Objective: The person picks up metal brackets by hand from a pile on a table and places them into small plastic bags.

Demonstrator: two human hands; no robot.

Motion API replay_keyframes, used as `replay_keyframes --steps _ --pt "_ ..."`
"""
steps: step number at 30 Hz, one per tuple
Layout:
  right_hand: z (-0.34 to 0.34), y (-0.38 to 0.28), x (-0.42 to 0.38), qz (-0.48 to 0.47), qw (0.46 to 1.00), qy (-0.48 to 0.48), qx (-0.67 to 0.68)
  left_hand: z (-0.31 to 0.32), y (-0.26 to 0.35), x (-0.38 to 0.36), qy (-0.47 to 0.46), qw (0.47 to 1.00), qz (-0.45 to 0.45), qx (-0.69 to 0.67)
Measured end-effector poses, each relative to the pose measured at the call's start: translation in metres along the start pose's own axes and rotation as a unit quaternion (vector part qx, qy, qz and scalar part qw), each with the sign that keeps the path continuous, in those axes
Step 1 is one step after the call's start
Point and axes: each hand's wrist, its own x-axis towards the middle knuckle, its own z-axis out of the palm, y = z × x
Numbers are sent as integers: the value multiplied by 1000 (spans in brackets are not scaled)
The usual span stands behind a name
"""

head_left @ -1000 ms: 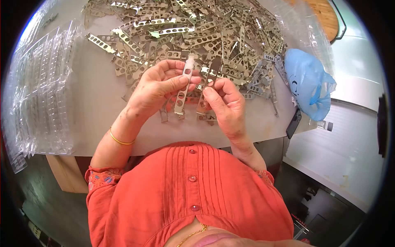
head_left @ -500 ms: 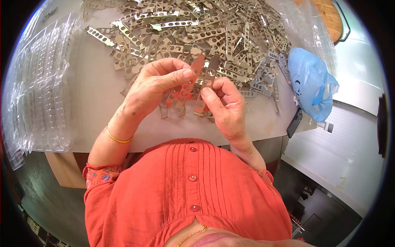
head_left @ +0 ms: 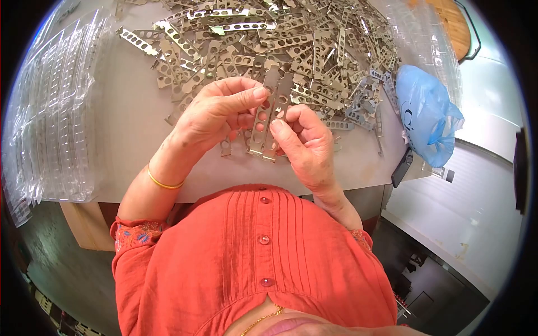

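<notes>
My left hand (head_left: 216,109) pinches a flat metal bracket (head_left: 260,126) with a row of round holes, thumb on its near face. A second perforated bracket (head_left: 283,95) stands close beside it, gripped between the thumb and curled fingers of my right hand (head_left: 305,143). Both strips are held nearly upright, side by side and overlapping in this view. Below my left fingers, the end of another bracket (head_left: 226,147) shows. Just beyond both hands spreads a large heap of the same brackets (head_left: 314,42).
Stacked clear plastic trays (head_left: 53,123) cover the left of the table (head_left: 126,151). At the right sit a blue plastic bag (head_left: 426,112) and a dark phone-like object (head_left: 402,168) by the edge. More clear plastic (head_left: 417,39) lies behind the bag, near a round wooden stool top (head_left: 451,28).
The two brackets have come closer together and turned, their faces now grey instead of reflecting red. My hands have shifted only slightly.
</notes>
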Motion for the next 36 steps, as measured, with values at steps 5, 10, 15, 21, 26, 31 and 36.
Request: replay_keyframes --steps 5,10,15,21,26,31,36 --pt "3 -2 2 -15 1000 10 -2 1 1 1 2 1000 -14 -3" --pt "2 -2 2 -11 1000 11 6 0 1 1 0 1000 -15 -1" --pt "1 0 3 -18 1000 10 -8 -2 -1 2 -13 1000 -16 -6" --pt "2 -3 3 -16 1000 -2 22 -4 -2 2 -13 1000 -16 -4" --pt "-1 2 4 -26 999 -13 16 -3 -4 4 0 1000 -10 12" --pt "1 -1 3 -26 1000 -6 14 -4 -2 3 0 1000 -19 24" --pt "0 2 4 -33 999 -6 8 -2 -2 3 -1 1000 -20 14"
